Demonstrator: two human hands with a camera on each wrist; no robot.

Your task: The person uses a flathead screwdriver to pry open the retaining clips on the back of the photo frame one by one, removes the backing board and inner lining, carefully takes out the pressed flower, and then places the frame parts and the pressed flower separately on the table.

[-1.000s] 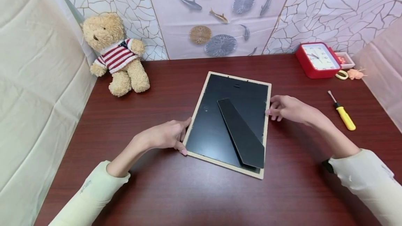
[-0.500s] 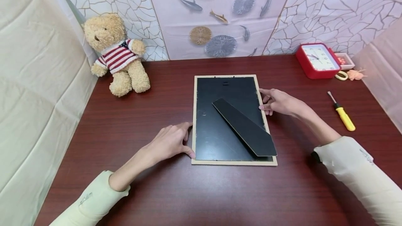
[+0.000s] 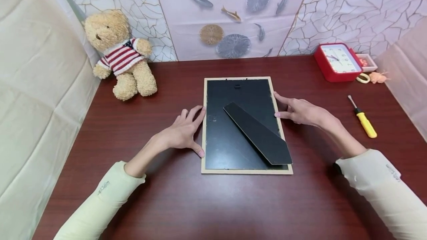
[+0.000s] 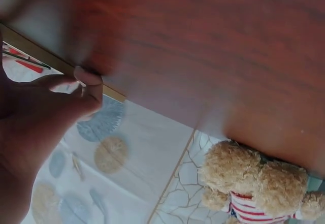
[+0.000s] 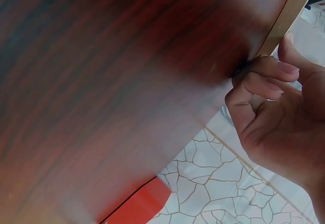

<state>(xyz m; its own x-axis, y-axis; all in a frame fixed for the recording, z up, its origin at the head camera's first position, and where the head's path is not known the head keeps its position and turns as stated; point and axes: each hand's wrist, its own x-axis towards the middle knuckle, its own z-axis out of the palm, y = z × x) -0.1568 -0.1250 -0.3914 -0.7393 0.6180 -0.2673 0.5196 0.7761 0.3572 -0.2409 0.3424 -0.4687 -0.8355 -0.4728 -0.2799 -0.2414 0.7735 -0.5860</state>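
A picture frame (image 3: 218, 143) lies face down on the dark red table, its light wooden rim around a black backing board. Its black easel stand (image 3: 258, 134) slants across the back toward the lower right corner. Along the left edge my left hand (image 3: 183, 132) is spread, thumb and fingertips touching the rim. On the opposite edge, the thumb and forefinger of my right hand (image 3: 301, 111) touch the rim. The right wrist view shows that hand's other fingers (image 5: 254, 89) bent beside the wooden edge (image 5: 290, 13). A left fingertip (image 4: 89, 76) meets the rim in the left wrist view.
A teddy bear (image 3: 121, 55) in a striped sweater sits at the back left. The back right holds a red alarm clock (image 3: 338, 62), a small tray (image 3: 368, 63) and an orange toy (image 3: 378, 77). A yellow screwdriver (image 3: 365, 121) lies at the right.
The frame has turned from tilted to nearly straight and shifted left. My left fingers have spread and moved up its edge; my right hand has moved left with the frame.
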